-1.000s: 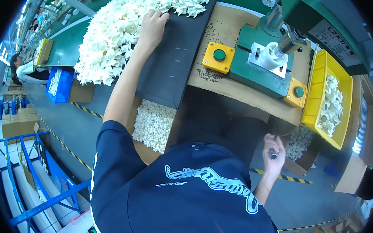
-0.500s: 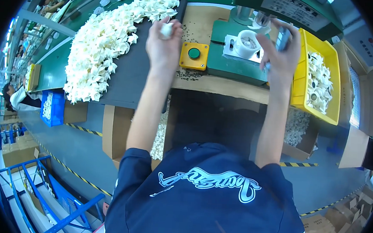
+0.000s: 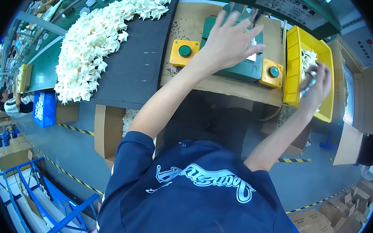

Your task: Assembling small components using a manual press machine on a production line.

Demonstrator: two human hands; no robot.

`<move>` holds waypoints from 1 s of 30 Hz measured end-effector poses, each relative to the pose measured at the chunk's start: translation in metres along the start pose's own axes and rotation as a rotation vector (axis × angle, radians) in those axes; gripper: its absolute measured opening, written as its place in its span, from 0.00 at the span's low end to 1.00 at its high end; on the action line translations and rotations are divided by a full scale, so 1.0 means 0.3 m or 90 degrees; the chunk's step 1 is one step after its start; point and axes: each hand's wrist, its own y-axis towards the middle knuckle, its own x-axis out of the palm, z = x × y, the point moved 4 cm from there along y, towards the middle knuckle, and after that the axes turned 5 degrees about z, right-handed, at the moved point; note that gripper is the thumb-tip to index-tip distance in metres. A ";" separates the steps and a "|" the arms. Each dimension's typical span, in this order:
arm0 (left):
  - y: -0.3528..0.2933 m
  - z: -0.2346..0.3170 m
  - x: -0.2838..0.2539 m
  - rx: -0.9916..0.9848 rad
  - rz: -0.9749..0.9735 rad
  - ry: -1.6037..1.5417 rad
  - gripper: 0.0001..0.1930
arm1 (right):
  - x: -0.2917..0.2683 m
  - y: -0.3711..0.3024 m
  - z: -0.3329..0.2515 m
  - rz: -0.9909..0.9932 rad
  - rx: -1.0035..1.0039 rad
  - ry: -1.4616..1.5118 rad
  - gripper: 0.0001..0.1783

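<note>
My left hand is open, its fingers spread above the green press base. It covers most of the fixture there; a bit of white plate shows beside it. At the yellow bin on the right, my right hand reaches over the near edge with curled fingers. Something small and silver-blue shows at those fingers; I cannot make out what it is. White petal-shaped parts lie in the bin, partly behind this hand.
Yellow button boxes with green buttons flank the press, one on the left and one on the right. A heap of white petal-shaped parts covers the left of a dark board. The green machine head overhangs the back.
My left hand has moved right from the board to over the press, its fingers opening. My right hand has gone from beside the press to the yellow bin, uncovering the right button box.
</note>
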 end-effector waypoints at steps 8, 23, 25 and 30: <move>-0.250 -0.012 -0.177 -0.374 0.183 0.110 0.23 | 0.464 -0.192 -0.054 -0.454 0.005 0.176 0.15; -0.389 -0.136 -0.207 -0.710 0.351 -0.520 0.20 | 0.155 -0.253 -0.032 -0.348 -0.266 -0.604 0.14; -0.381 -0.152 -0.210 -0.730 0.316 -0.504 0.20 | 0.157 -0.242 -0.030 -0.318 -0.282 -0.583 0.13; -0.328 -0.349 -0.284 -0.717 0.272 -0.299 0.15 | 0.080 -0.285 0.036 -0.178 -0.180 -0.346 0.12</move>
